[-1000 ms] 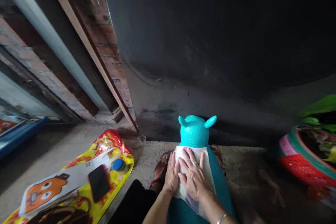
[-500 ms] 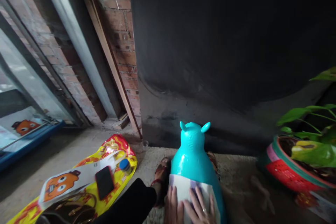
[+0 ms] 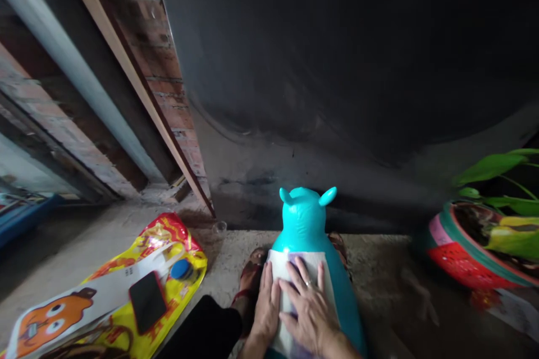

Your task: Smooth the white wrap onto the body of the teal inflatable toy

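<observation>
Hands flat on a white cloth (image 3: 301,269) over a turquoise inflatable animal toy (image 3: 307,224).
Both the left hand (image 3: 266,308) and right hand (image 3: 306,308) lay open, fingers spread, pressing the cloth against the toy's back, just below its eared head. Left of the toy lay a yellow bag (image 3: 168,247) bearing a black phone (image 3: 147,301); well right of it stood a red planter (image 3: 467,255).

Home yard or porch, rough concrete floor (image 3: 387,291), bare brick wall (image 3: 164,84) far left, dark plastered wall (image 3: 337,67) ahead, painted planter with a green plant (image 3: 475,241) right, toy packaging (image 3: 109,297) near left.
</observation>
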A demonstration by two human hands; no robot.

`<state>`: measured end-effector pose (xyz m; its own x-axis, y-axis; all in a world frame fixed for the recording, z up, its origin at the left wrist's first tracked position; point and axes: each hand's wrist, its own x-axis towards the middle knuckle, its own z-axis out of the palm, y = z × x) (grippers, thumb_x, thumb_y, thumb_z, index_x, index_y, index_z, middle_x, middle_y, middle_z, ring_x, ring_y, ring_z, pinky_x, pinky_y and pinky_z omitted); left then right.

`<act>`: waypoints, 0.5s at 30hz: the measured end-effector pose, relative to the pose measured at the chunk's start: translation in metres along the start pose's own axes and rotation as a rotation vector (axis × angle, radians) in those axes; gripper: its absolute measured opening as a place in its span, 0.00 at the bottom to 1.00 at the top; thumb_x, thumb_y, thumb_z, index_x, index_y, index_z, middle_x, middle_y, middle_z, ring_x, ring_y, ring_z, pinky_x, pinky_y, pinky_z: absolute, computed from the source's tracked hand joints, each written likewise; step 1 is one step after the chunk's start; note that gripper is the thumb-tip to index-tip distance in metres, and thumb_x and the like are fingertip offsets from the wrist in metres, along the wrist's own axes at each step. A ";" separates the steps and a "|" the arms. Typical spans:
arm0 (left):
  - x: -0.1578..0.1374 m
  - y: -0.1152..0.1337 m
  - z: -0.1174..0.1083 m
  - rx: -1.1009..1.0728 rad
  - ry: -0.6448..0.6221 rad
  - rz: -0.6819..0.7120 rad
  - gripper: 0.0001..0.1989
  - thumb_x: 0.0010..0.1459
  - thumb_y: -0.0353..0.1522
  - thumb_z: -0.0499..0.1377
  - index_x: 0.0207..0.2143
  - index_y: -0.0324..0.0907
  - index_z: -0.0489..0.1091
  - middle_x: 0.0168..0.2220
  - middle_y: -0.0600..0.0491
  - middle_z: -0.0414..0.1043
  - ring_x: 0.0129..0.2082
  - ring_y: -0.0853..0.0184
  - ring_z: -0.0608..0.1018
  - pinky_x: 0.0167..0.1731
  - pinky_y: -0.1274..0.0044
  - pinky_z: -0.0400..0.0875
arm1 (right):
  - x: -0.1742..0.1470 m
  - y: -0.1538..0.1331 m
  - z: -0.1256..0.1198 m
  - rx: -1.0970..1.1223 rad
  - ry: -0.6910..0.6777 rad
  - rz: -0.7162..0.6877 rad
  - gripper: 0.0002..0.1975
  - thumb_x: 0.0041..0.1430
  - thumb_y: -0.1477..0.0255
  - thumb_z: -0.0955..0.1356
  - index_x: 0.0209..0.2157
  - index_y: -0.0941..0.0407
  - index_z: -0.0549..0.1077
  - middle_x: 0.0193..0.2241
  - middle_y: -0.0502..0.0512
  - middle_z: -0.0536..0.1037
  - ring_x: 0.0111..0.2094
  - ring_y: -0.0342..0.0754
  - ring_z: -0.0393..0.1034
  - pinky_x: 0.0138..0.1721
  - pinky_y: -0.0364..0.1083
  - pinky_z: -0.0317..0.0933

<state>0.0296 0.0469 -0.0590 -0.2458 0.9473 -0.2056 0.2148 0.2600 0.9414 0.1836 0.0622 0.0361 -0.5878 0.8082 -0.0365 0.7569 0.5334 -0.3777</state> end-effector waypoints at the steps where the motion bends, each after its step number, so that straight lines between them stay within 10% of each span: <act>1: 0.009 0.002 0.000 -0.016 -0.010 -0.012 0.39 0.60 0.52 0.43 0.65 0.36 0.49 0.70 0.46 0.41 0.70 0.63 0.45 0.69 0.70 0.38 | 0.010 -0.001 -0.005 0.004 -0.015 0.000 0.36 0.58 0.61 0.68 0.65 0.37 0.50 0.69 0.44 0.37 0.69 0.61 0.31 0.61 0.75 0.13; 8: 0.036 0.008 0.000 -0.073 -0.001 -0.061 0.40 0.60 0.52 0.41 0.65 0.35 0.47 0.69 0.44 0.44 0.69 0.61 0.47 0.69 0.68 0.39 | 0.038 -0.004 -0.017 -0.032 0.025 -0.028 0.31 0.58 0.67 0.67 0.62 0.43 0.58 0.69 0.44 0.40 0.70 0.57 0.31 0.62 0.67 0.06; 15: -0.003 -0.002 -0.006 0.063 0.092 -0.022 0.41 0.56 0.54 0.44 0.63 0.36 0.55 0.66 0.43 0.54 0.68 0.56 0.52 0.68 0.67 0.48 | -0.024 0.012 0.021 -0.103 0.109 -0.175 0.32 0.59 0.62 0.68 0.63 0.42 0.56 0.67 0.50 0.48 0.67 0.61 0.45 0.67 0.70 0.29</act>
<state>0.0246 0.0426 -0.0588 -0.3366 0.9207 -0.1977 0.2671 0.2946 0.9175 0.2009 0.0435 0.0136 -0.6824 0.7205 0.1234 0.6747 0.6858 -0.2728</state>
